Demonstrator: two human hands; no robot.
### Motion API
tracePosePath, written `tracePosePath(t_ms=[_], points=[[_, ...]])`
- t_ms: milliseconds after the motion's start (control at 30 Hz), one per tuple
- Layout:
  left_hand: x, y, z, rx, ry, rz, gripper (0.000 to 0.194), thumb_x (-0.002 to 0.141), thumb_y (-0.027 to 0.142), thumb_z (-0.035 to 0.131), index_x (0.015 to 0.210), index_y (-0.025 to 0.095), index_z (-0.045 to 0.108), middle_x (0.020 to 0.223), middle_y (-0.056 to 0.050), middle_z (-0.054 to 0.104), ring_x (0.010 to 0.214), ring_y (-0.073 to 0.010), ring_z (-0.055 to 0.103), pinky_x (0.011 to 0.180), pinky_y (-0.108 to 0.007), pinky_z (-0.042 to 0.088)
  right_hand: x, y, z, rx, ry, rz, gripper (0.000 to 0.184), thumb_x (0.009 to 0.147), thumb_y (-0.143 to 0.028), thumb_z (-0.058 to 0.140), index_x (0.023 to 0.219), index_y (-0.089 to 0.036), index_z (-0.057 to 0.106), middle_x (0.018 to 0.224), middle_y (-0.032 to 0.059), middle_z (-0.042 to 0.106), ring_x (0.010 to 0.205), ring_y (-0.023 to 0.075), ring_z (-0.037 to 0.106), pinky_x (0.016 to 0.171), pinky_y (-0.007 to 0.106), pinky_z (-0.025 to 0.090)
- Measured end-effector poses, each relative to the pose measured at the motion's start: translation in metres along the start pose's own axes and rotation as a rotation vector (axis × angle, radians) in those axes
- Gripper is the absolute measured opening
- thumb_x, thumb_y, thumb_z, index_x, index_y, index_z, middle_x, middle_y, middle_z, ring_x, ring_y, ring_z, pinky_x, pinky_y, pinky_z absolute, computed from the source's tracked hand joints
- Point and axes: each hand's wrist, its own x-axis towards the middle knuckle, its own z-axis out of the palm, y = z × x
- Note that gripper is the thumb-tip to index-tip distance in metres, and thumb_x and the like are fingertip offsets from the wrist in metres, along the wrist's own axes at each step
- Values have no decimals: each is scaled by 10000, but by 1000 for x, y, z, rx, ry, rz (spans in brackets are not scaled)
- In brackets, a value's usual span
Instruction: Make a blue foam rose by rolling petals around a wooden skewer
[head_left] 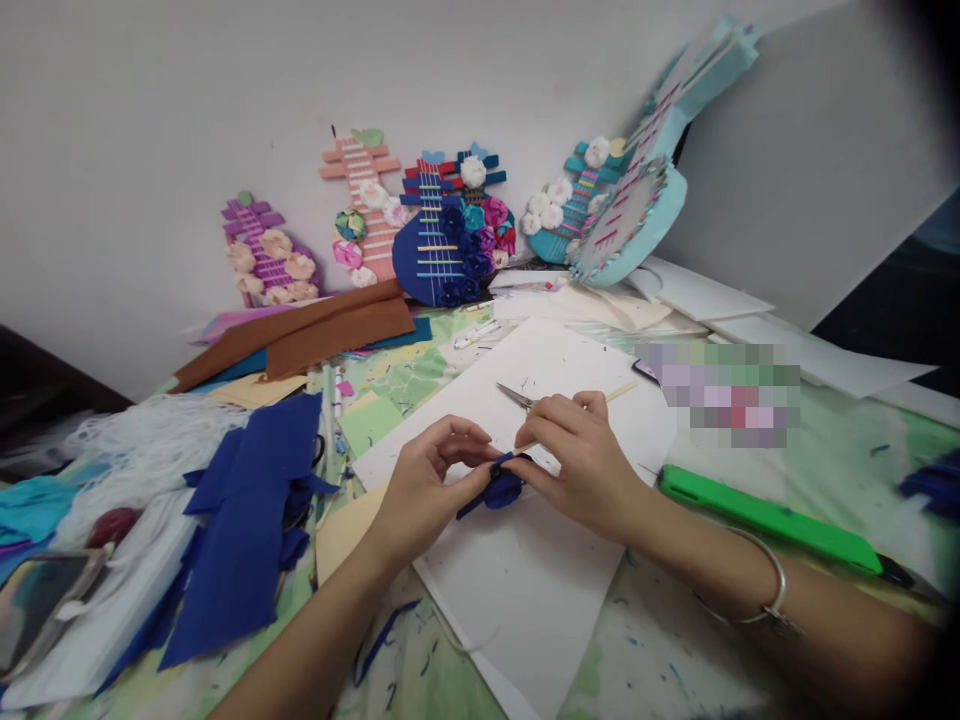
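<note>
1. Above the white sheet, a small blue piece is being held between both hands.
2. Its upper edge is being pinched by the left hand, fingers drawn narrow; by the right hand, the piece is being pinched closely, apparently with a pale stick.
3. Lightness, softness and easy creasing are being suggested by its folds, so a gentle edge grip is being favoured over its loose part.
4. On the sheet, scissors are being partly covered by the right hand.
5. Left of the sheet, blue strips are being supported by the table; right of it, a green cutter.
</note>
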Motion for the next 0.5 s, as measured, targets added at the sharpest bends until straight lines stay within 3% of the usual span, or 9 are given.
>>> tracePosePath(t_ms=[233,500], points=[[-1,3,3,91,56,54,139,747,145,630,856,169,546,819,-21,645,790,-133,618,753,-254,488,3,-2,-7,28,-120,15,164,833,-306,536,813,-155,595,813,47,595,793,173,548,752,347,257],[-4,6,3,241,75,81,138,728,144,628,847,172,563,807,-13,654,781,-139,635,751,-260,506,2,-2,-1,-35,-46,-24,135,838,-265,540,772,-155,581,796,32,595,784,162,543,743,341,246]])
